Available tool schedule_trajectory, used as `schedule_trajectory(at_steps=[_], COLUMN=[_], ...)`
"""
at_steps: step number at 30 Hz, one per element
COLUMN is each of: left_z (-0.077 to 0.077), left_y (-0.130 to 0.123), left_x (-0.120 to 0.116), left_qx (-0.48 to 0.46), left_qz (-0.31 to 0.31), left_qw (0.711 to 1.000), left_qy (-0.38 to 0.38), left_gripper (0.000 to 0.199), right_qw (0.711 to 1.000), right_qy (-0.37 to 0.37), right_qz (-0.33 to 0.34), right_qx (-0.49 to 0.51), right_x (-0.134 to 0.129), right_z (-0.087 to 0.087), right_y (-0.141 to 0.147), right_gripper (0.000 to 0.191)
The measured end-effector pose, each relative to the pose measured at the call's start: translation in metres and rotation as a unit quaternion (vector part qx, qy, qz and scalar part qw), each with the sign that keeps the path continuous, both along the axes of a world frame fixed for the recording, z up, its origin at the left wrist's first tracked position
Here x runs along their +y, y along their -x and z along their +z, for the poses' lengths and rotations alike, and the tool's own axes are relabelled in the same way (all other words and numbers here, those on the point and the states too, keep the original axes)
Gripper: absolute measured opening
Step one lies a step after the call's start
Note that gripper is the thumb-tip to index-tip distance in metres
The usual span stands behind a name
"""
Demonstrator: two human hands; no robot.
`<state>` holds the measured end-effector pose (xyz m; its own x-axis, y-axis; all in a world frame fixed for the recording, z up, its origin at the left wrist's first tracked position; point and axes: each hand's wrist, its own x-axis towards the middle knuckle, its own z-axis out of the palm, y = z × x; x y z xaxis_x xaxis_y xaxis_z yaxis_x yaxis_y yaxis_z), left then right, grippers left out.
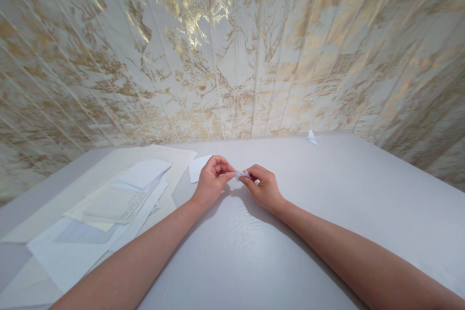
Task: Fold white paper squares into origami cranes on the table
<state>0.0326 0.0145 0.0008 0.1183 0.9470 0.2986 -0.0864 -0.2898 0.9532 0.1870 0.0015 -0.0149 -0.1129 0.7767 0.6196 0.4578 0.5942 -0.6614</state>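
A small folded white paper point(241, 174) is held between my two hands above the middle of the table. My left hand point(214, 179) pinches its left end between thumb and fingertips. On the other side, my right hand point(262, 186) grips the right part of the paper with thumb and index finger. The fingers partly cover the paper, so its full shape is hidden. Just behind my left hand lies a flat white sheet point(198, 168), partly covered by that hand.
Loose papers and envelopes point(141, 174) are piled on the left of the pale table point(327, 189), including a sheet with writing point(114, 203). A small folded paper figure point(311, 138) stands near the back edge. Behind hangs a gold-patterned curtain point(236, 58).
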Motion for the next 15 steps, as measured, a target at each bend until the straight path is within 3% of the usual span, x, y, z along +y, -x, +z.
schedule_trajectory(at_steps=[4, 11, 15], left_z=[0.0022, 0.0078, 0.0070], left_y=[-0.0010, -0.0037, -0.0051], left_x=[-0.0013, -0.0042, -0.0041], left_qx=[-0.016, 0.020, 0.012], left_qz=[-0.009, 0.032, 0.013], left_qw=[1.000, 0.999, 1.000], left_qy=[0.025, -0.021, 0.018], left_gripper=[0.032, 0.030, 0.024], right_qw=[1.000, 0.999, 0.999], right_qy=[-0.004, 0.000, 0.033], right_qz=[0.000, 0.021, 0.007], right_qx=[-0.004, -0.031, -0.018], right_x=[-0.0004, -0.0046, -0.0027], right_z=[-0.0003, 0.0000, -0.0012], right_y=[0.0010, 0.0049, 0.0048], right_gripper=[0.017, 0.021, 0.022])
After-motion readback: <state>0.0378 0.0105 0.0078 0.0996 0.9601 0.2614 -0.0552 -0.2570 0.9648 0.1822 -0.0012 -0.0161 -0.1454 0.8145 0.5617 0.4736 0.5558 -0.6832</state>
